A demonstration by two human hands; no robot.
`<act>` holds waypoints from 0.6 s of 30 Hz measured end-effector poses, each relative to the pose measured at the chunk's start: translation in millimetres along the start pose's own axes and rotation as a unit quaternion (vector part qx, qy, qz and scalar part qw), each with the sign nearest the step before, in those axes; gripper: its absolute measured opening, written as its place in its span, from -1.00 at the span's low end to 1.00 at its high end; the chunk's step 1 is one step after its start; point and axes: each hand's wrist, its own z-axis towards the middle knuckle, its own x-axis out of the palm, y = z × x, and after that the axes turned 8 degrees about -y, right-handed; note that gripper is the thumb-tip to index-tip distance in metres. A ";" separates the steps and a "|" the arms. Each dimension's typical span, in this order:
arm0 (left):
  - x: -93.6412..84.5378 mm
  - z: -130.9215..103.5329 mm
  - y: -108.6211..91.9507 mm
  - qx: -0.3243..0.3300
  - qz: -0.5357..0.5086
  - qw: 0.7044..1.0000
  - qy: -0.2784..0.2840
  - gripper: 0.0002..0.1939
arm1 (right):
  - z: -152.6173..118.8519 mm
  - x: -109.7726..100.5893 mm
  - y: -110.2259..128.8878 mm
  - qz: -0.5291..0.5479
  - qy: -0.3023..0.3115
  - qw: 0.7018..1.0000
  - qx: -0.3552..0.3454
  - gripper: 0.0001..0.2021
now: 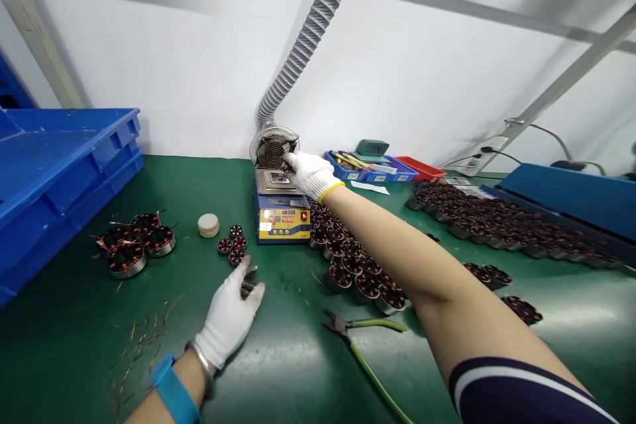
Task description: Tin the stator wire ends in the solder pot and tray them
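My right hand (pixel 314 175), in a white glove with a yellow cuff, reaches over a blue and yellow bench unit (pixel 283 224) with red digital displays. Its fingers are closed in front of a round fan grille (pixel 272 152); what they hold is too small to make out. My left hand (pixel 231 315), also gloved, with darkened fingertips, rests low over the green table. Thumb and fingers are apart, and I see nothing held. Just beyond its fingertips lie several small motor stators (pixel 236 256) with copper windings. A round whitish tin (pixel 208 225) is beside them.
Larger wound stators (pixel 128 260) sit at left, with wire scraps below. More stators (pixel 366 285) stand in rows under my right arm. Green-handled cutters (pixel 380 324) lie in front. Blue crates (pixel 106 146), a pen tray (pixel 375 172), and a grey hose (pixel 318 26) surround the unit.
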 end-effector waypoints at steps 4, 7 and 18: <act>0.4 0.6 0.6 0.001 0.008 1.000 0.007 -0.33 | 21.2 5.1 -0.4 -0.042 0.024 0.999 -0.022 -0.66; -0.5 0.4 -0.4 0.007 0.017 1.000 0.008 -0.33 | 26.6 9.2 3.6 -0.063 0.056 0.996 -0.032 -0.65; 0.5 1.0 2.0 0.010 0.015 1.000 0.004 -0.35 | 28.5 16.9 9.3 -0.051 0.094 0.994 -0.013 -0.64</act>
